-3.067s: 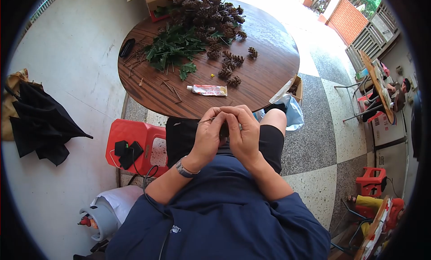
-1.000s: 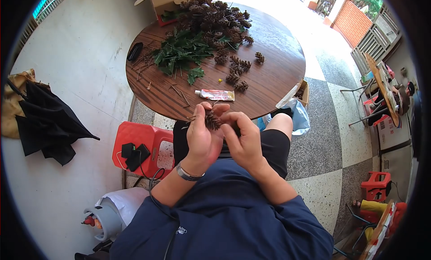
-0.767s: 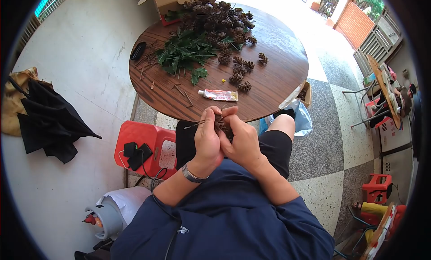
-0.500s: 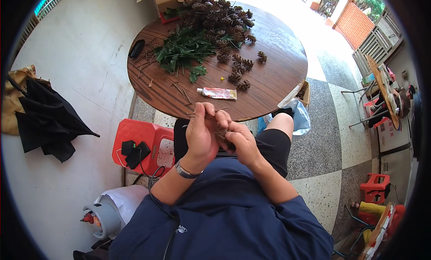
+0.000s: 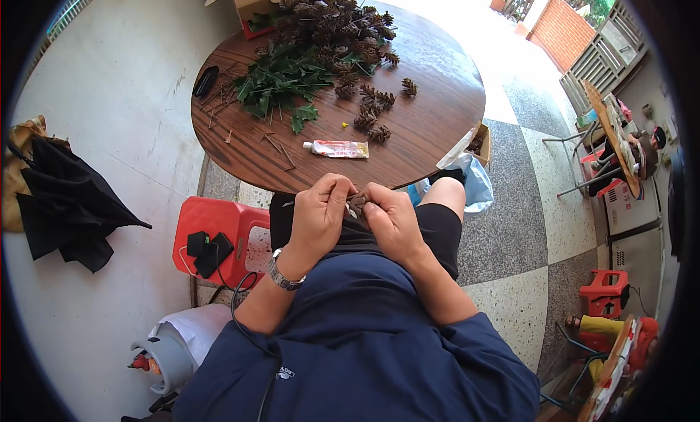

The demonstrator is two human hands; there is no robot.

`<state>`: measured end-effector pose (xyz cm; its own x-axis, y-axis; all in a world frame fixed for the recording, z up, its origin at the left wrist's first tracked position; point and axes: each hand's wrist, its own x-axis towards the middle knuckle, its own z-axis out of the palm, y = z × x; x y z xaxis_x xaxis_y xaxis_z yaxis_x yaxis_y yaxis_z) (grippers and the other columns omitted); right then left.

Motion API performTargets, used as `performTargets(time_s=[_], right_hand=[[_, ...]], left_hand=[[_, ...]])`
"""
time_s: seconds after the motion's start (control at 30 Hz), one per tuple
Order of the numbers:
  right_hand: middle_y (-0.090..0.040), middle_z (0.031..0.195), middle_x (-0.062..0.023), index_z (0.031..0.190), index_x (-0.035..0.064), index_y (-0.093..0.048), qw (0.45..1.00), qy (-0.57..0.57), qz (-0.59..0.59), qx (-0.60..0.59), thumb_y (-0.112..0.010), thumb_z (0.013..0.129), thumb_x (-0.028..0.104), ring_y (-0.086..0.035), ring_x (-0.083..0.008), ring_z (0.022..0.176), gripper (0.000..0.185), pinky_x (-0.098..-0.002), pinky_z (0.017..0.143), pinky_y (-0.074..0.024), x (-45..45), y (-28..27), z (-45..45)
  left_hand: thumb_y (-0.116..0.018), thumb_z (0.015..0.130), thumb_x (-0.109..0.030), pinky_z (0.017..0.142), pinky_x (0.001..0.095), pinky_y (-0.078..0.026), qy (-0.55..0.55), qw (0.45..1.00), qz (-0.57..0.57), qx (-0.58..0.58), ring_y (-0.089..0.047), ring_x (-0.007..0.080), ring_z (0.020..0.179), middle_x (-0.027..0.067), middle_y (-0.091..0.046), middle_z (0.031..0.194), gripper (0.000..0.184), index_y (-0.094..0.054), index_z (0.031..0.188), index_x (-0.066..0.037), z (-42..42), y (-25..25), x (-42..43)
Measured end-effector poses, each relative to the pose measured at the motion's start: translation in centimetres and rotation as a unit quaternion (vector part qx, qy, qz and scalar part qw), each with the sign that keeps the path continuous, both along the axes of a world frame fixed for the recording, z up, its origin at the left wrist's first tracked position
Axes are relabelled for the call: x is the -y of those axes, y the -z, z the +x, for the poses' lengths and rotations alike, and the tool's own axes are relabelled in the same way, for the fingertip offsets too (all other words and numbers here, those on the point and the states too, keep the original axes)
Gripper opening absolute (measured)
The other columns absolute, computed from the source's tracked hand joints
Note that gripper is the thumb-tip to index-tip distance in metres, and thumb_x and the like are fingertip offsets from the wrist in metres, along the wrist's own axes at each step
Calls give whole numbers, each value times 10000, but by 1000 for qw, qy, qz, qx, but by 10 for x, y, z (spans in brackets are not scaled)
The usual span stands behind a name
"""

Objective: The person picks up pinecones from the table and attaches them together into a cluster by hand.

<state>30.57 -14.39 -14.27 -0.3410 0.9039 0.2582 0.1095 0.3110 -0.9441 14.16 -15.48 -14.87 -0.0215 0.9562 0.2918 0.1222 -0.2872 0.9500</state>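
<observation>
Left hand (image 5: 321,210) rolled knuckles-up since last frame; it and right hand (image 5: 394,223) both pinch pinecone (image 5: 357,204), fingers curled, above lap (image 5: 356,239). Carton (image 5: 487,149) beside blue bag (image 5: 478,185) holds brown bits (image 5: 475,143); tabletop box (image 5: 253,0), green leaves (image 5: 261,20).

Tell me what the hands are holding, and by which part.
A brown pine cone: the right hand grips its side between thumb and fingers. The left hand pinches at its opposite edge; whether cone or stem cannot be told.

Lying on the round brown table (image 5: 437,115): heaped pine cones (image 5: 335,24), green leaves (image 5: 273,83), thin sticks (image 5: 287,156), a tube (image 5: 337,149), a box (image 5: 251,8).
</observation>
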Motion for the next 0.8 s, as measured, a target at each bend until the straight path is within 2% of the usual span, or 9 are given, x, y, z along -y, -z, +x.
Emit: performTargets(time_s=[0.07, 0.2, 0.43, 0.53, 0.57, 0.6, 0.63, 0.73, 0.8], right_hand=[[-509, 619, -189, 781, -37, -537, 1000, 12, 1, -4, -526, 871, 76, -484, -266, 531, 145, -379, 549, -421, -2, 0, 4], [-511, 609, -198, 774, -40, -537, 1000, 7, 0, -16, -507, 881, 74, -480, -286, 511, 159, -386, 535, -419, -4, 4, 10], [-505, 595, -207, 732, -13, -542, 983, 59, 144, 93, -668, 920, 212, -480, -322, 479, 319, -388, 504, -411, 3, -11, 4], [-539, 587, -143, 701, -1, -522, 992, 31, 103, 60, -710, 932, 253, -496, -239, 475, 392, -363, 488, -396, 2, -8, 7], [-539, 590, -109, 704, 6, -521, 999, -4, 46, 16, -688, 953, 245, -493, -201, 482, 383, -340, 479, -384, 0, -6, 10], [-539, 592, -76, 707, 14, -520, 999, -38, -12, -29, -667, 973, 238, -490, -163, 488, 377, -317, 471, -373, -1, -4, 15], [-539, 595, -42, 710, 21, -520, 992, -72, -70, -73, -645, 993, 230, -487, -125, 495, 373, -294, 462, -361, -2, -3, 19], [-502, 638, 23, 770, 39, -544, 932, -196, -198, -232, -577, 1044, 236, -451, -53, 531, 338, -233, 456, -324, -3, -3, 30], [-482, 638, 6, 852, 49, -541, 879, -264, -224, -327, -540, 1062, 290, -394, -56, 506, 320, -225, 432, -296, -6, 7, 32]], left_hand=[[-544, 1066, -184, 599, 231, -480, 22, 997, -30, -67, -602, 61, 674, 41, -683, 773, 268, -673, 961, 26, -4, 2, 0], [-548, 1047, -126, 591, 236, -495, 55, 995, -77, -36, -610, 60, 663, 47, -683, 758, 223, -694, 1042, 42, 7, -12, 8], [-564, 976, -70, 602, 325, -521, -26, 947, 175, -267, -685, 208, 710, 163, -696, 838, 131, -635, 1022, 30, 11, -3, 6], [-527, 1037, -130, 533, 338, -461, -35, 954, 170, -245, -613, 248, 593, 101, -624, 705, 182, -570, 895, -24, 15, 4, 8], [-514, 1054, -165, 504, 309, -417, 35, 994, 29, -99, -550, 196, 554, 55, -581, 680, 218, -566, 881, -42, 14, 4, 9], [-501, 1071, -200, 475, 280, -373, 105, 987, -114, 52, -488, 145, 515, 9, -537, 655, 254, -562, 868, -60, 14, 4, 12], [-488, 1088, -235, 445, 251, -330, 170, 931, -252, 201, -425, 94, 476, -37, -493, 630, 290, -557, 854, -79, 14, 4, 13], [-458, 1103, -302, 448, 224, -218, 254, 852, -329, 318, -290, 51, 495, -75, -391, 641, 348, -509, 823, -101, 8, -11, 16], [-463, 1100, -317, 445, 227, -214, 309, 818, -353, 334, -282, 54, 490, -69, -357, 609, 395, -458, 766, -108, 2, -21, 18]])
